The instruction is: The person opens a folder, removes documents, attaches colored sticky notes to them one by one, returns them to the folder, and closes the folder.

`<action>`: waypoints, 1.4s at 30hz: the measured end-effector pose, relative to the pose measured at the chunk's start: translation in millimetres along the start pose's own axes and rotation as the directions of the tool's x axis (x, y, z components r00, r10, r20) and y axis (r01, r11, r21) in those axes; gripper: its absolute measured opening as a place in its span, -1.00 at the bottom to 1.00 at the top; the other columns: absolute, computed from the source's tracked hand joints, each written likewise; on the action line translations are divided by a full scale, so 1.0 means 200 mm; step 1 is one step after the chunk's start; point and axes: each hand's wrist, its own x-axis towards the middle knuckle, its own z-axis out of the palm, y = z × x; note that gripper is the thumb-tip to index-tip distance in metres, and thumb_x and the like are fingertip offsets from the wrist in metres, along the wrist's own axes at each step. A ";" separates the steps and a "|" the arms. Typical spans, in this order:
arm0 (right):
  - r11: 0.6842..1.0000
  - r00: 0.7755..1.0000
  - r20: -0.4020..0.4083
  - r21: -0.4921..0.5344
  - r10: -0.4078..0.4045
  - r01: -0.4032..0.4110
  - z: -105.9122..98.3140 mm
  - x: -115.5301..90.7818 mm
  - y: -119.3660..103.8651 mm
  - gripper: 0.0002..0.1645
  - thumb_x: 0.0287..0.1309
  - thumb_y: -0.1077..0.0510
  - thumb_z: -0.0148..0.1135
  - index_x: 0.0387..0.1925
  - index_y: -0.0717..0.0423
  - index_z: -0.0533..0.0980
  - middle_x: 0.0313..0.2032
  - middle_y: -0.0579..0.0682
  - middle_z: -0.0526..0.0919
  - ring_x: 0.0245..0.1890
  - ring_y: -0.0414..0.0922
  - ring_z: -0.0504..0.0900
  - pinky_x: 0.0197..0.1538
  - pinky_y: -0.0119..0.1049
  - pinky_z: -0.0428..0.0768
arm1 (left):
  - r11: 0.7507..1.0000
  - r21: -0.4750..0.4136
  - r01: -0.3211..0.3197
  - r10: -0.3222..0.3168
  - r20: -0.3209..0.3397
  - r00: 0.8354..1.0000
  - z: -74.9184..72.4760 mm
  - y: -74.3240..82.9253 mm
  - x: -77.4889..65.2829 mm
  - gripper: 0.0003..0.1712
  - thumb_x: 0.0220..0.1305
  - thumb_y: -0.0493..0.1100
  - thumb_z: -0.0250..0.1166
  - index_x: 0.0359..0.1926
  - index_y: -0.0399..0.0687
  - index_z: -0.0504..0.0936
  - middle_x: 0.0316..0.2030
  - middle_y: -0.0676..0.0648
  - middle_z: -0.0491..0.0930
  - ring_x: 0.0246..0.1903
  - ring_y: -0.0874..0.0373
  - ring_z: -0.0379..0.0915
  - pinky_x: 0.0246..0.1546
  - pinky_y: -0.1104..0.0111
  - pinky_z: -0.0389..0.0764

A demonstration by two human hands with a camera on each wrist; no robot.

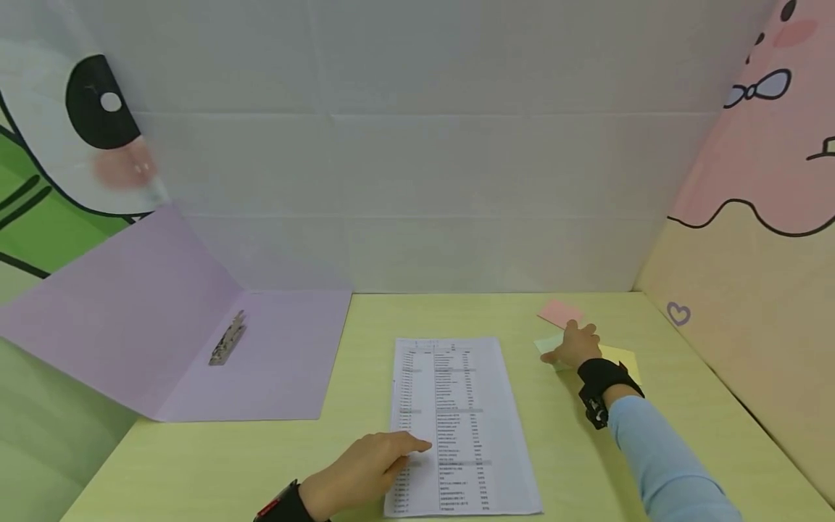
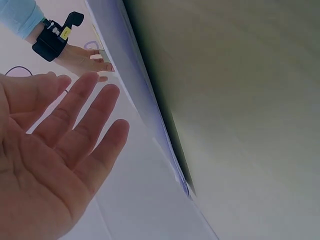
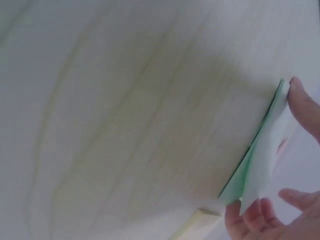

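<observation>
From my station I watch the right hand (image 1: 574,345) holding the green sticky notes (image 3: 265,145), its thumb at one edge and its curled fingertips at the other, so the notes lie directly under and within its span; in the right wrist view the top of the green notes bows up from the layer beneath; just ahead of that hand I see the pink sticky notes (image 1: 559,312), and I cannot tell whether its fingertips touch them; the yellow sticky notes (image 1: 625,361) lie just to its right, partly hidden by the hand and its black wristband (image 1: 607,377); a light blue sleeve (image 1: 672,464) runs back from there. My left hand (image 1: 365,464) is loosely spread and holds nothing, its index finger reaching over the printed paper (image 1: 466,406); I cannot tell whether that finger touches the page; the paper extends ahead and to the right of this hand, between it and the right one; ahead and to the left of it the lilac folder (image 1: 287,355) is spread, its cover tilted up, a metal clip (image 1: 228,338) near its fold; all of this is on the pale yellow table (image 1: 574,471).
</observation>
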 end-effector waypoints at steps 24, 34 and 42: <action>0.941 0.986 -0.082 0.297 -0.144 0.162 -0.09 -0.15 -0.07 -0.74 0.09 0.21 0.21 -0.33 0.40 0.45 -0.45 0.15 0.48 -0.47 -0.09 0.41 -0.41 -0.34 0.38 | 0.997 -0.076 0.002 -0.005 -0.041 0.999 0.01 -0.02 -0.01 -0.65 0.22 -0.28 0.17 0.05 -0.08 0.55 -0.03 0.05 0.59 0.01 0.18 0.49 -0.11 0.37 0.55; 0.623 0.970 0.129 0.782 -0.208 0.030 -0.11 -0.44 -0.34 -0.40 0.24 0.12 0.09 0.21 0.38 0.22 0.10 0.21 0.40 -0.08 -0.11 0.51 -0.03 -0.26 0.51 | 0.871 -0.491 0.005 -0.108 -0.182 0.977 -0.01 -0.01 0.11 -0.64 0.39 -0.11 -0.03 0.13 -0.08 0.47 0.10 -0.04 0.50 0.09 0.07 0.43 0.06 0.21 0.47; 0.357 0.915 0.288 0.917 -0.282 -0.178 -0.02 -0.68 -0.62 -0.40 0.22 0.19 0.10 0.21 0.40 0.20 -0.05 0.01 0.51 -0.13 -0.19 0.57 -0.07 -0.40 0.55 | 0.516 -0.835 -0.194 -0.091 -0.278 0.956 -0.05 0.06 0.28 -0.25 0.42 0.06 -0.14 0.42 -0.13 -0.25 0.43 -0.14 -0.22 0.42 0.00 -0.31 0.34 -0.01 -0.09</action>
